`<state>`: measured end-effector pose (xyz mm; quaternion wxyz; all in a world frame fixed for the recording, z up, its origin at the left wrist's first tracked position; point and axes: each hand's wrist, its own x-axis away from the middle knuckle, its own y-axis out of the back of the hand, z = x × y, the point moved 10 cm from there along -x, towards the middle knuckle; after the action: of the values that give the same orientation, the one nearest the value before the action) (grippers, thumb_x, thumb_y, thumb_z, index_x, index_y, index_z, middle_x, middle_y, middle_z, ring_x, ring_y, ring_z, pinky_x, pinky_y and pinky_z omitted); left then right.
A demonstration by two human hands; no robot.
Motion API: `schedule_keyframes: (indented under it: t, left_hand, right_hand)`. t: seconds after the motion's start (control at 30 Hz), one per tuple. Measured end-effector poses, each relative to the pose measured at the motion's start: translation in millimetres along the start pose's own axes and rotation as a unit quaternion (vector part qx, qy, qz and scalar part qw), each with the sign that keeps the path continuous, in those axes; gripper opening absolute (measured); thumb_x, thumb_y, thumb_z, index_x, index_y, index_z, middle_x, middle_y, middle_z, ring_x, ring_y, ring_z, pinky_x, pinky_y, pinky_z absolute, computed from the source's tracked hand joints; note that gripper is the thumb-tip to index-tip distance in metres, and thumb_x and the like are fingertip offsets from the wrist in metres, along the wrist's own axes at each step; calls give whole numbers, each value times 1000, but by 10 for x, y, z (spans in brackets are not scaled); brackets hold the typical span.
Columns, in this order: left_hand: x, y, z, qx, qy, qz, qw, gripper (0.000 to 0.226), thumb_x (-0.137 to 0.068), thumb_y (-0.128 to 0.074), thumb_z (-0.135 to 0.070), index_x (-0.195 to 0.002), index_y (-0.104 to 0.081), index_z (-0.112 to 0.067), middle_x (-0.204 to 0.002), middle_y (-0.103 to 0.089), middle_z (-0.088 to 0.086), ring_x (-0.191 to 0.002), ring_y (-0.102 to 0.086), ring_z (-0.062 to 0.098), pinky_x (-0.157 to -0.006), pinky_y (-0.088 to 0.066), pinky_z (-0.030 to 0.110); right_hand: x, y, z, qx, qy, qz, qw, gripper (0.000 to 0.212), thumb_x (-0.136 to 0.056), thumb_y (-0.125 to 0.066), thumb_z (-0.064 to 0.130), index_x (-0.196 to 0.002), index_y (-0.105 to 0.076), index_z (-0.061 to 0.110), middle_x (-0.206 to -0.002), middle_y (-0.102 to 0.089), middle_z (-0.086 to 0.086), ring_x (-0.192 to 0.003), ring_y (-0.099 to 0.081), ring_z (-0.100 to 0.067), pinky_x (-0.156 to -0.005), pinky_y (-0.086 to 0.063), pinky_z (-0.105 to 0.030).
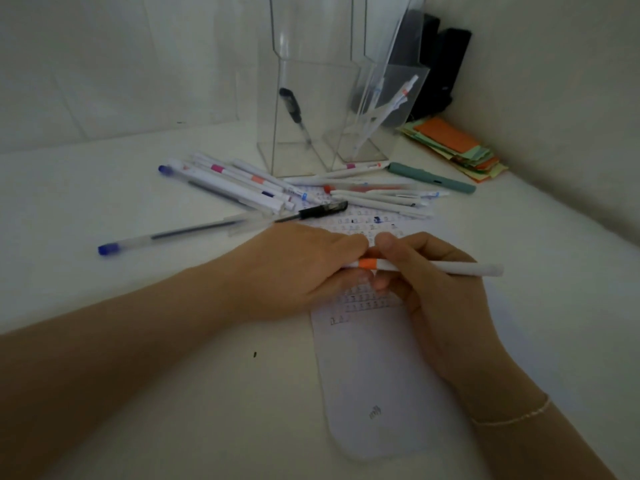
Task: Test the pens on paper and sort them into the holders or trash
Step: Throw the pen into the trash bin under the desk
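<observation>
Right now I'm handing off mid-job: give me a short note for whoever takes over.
Left hand and right hand both grip one white pen with an orange band, held level over the test paper; whether its cap is on or off is hidden.
Done: the paper carries rows of test marks; the left clear holder has one black pen, the right clear holder has a few white pens.
Left: test the held pen and sort it, then the loose pens lying on the table before the holders.
No trash bin is in view.

Loose pens (263,188) crowd the way to both holders (311,116) – bare table (104,188) left, notes (457,150) right.
</observation>
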<state>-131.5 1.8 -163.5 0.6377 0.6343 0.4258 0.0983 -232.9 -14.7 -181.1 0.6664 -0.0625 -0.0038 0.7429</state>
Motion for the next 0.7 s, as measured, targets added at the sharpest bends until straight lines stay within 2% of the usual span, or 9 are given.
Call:
schedule_keyframes:
  t: [0.07,0.17,0.23,0.33,0.43,0.5,0.57,0.67,0.7]
  left_hand:
    - [17,17,-5,-3,1,-13,1000,21,-94,-27,-41,-85,-36,-25,-67,-39,-16,-54,-38,7,-52,-36,26]
    - [29,-1,47,5,28,-8,1000,16,-94,-26,-39,-82,-29,-28,-64,-30,-17,-54,-34,6,-55,-28,22]
    - [29,-15,87,17,53,-10,998,20,-94,-27,-40,-77,-31,-29,-61,-34,-14,-54,-37,7,-52,-29,24]
    - [27,12,204,68,123,-25,990,25,-88,-37,-42,-67,-36,-28,-54,-40,-10,-52,-42,6,-51,-32,24]
    - [23,-21,218,114,135,-14,984,21,-81,-39,-42,-65,-42,-30,-52,-43,-10,-50,-43,5,-51,-31,17]
    - [24,-34,184,113,121,-12,986,15,-77,-36,-40,-62,-36,-38,-52,-41,-17,-51,-44,-2,-51,-31,11]
    - [25,-18,213,126,130,-28,983,12,-75,-37,-36,-63,-37,-39,-54,-43,-18,-55,-48,-5,-52,-32,9]
    - [-2,71,254,141,155,-66,975,21,-72,-37,-36,-75,-52,-23,-66,-56,-7,-64,-53,2,-58,-40,16]
    - [-42,106,244,141,160,-80,974,27,-72,-37,-36,-78,-55,-17,-70,-58,-5,-66,-55,4,-61,-44,23]
  right_hand:
    - [2,-32,7,-22,0,23,1000,22,-64,-71,33,-62,-73,12,-64,-68,-13,-62,-66,-22,-67,-55,-30]
    - [9,-44,0,-101,-20,22,994,42,-73,-61,44,-64,-73,5,-71,-69,-19,-64,-66,-28,-66,-56,-32]
    - [11,30,89,-11,37,-16,999,44,-89,-51,36,-61,-71,9,-64,-68,-14,-54,-62,-25,-57,-52,-29]
    - [37,-69,200,102,102,-20,989,36,-94,-44,17,-66,-64,5,-52,-58,-13,-44,-52,-23,-43,-43,-26]
    - [36,-241,187,102,114,15,988,35,-89,-39,17,-69,-58,-4,-44,-51,-14,-42,-46,-23,-41,-38,-24]
    - [21,-311,159,113,115,29,987,36,-89,-40,17,-70,-56,-9,-44,-49,-16,-42,-45,-19,-42,-37,-22]
    - [16,-346,148,115,112,39,986,35,-89,-42,19,-74,-55,-10,-46,-48,-9,-45,-45,-15,-44,-38,-23]
    - [50,-331,225,118,113,48,985,24,-93,-54,16,-79,-61,-1,-50,-55,6,-49,-53,-6,-50,-45,-24]
    - [60,-299,296,122,113,51,985,18,-92,-57,16,-80,-64,5,-52,-58,6,-50,-55,-6,-52,-48,-25]
